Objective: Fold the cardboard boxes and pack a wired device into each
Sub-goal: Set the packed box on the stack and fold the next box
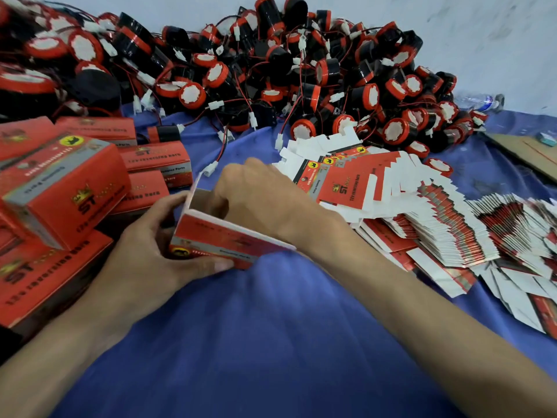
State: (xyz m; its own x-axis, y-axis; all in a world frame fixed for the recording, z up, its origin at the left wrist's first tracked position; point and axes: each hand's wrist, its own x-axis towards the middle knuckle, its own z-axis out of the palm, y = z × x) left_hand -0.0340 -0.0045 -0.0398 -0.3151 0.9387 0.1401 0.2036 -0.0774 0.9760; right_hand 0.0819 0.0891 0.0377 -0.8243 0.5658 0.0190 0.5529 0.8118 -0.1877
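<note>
Holding a small red cardboard box (223,236) open over the blue cloth (271,327).
The left hand (150,248) has its grip wrapped round the left end of the box, with the thumb lying along the near side. The right hand (256,194) dips into the open top. Its fingers are hidden inside, so I cannot tell if that grip holds anything. A little white plug on a wire (209,169) pokes up just behind the box. I think it could get pinched when a flap shuts. A hard push could also bend the thin wall. The big heap of round black and red wired devices (301,70) lies well behind the box.
</note>
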